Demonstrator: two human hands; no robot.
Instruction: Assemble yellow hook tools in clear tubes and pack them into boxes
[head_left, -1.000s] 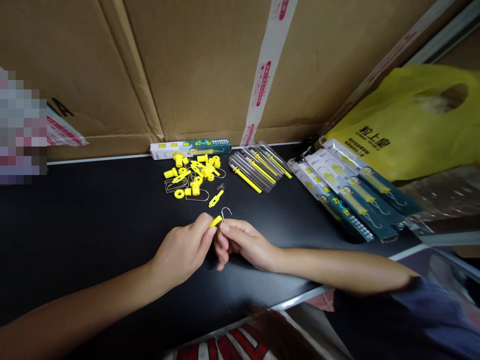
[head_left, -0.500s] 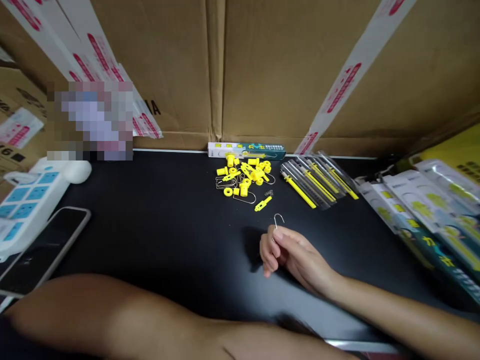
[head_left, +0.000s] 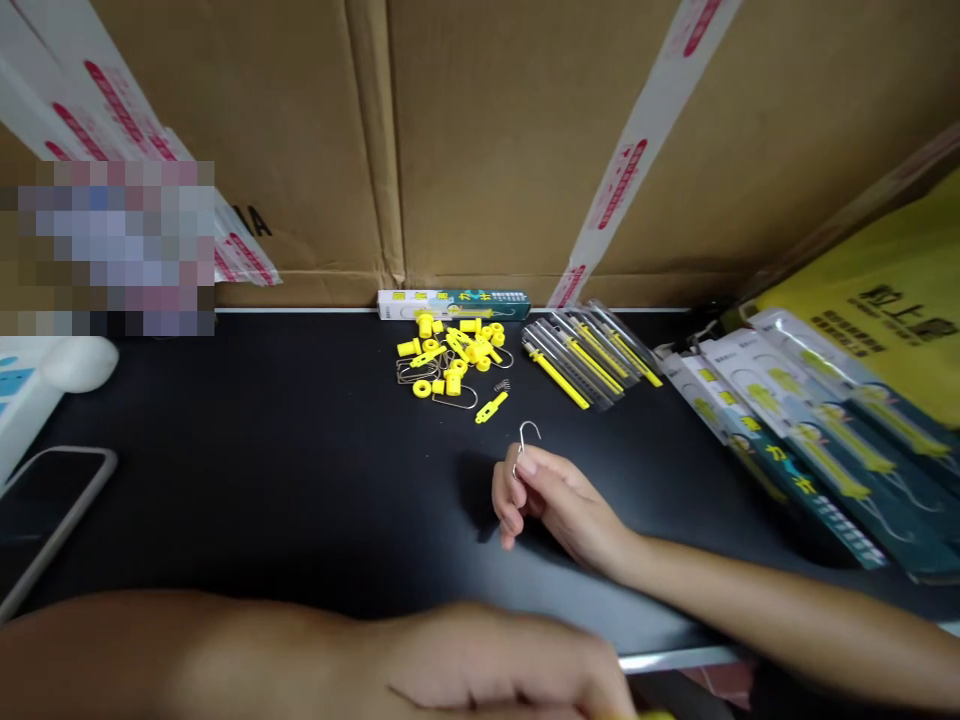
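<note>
My right hand (head_left: 559, 500) is closed, pinching a thin silver metal hook (head_left: 529, 432) between thumb and finger, its curved end up, above the black table (head_left: 300, 480). My left hand (head_left: 525, 665) reaches across the bottom edge with curled fingers; a sliver of yellow shows at its fingertips, and the rest is cut off. Beyond lies a pile of yellow plastic parts (head_left: 453, 382) with wire loops (head_left: 465, 403). A small spring (head_left: 502, 385) and a yellow slotted piece (head_left: 491, 408) sit nearest to my right hand. Several clear tubes with yellow strips (head_left: 589, 360) lie right of the pile.
Packaged hook scales (head_left: 825, 420) overlap at the right beside a yellow bag (head_left: 877, 290). A narrow printed box (head_left: 454, 304) stands behind the pile, against large cardboard boxes (head_left: 480, 130). At the left are a phone (head_left: 45, 510) and a white power strip (head_left: 30, 400).
The view has shifted right. My left hand has come into view at the bottom, where mostly forearm showed before. My right hand still holds the hook over nearly the same spot.
</note>
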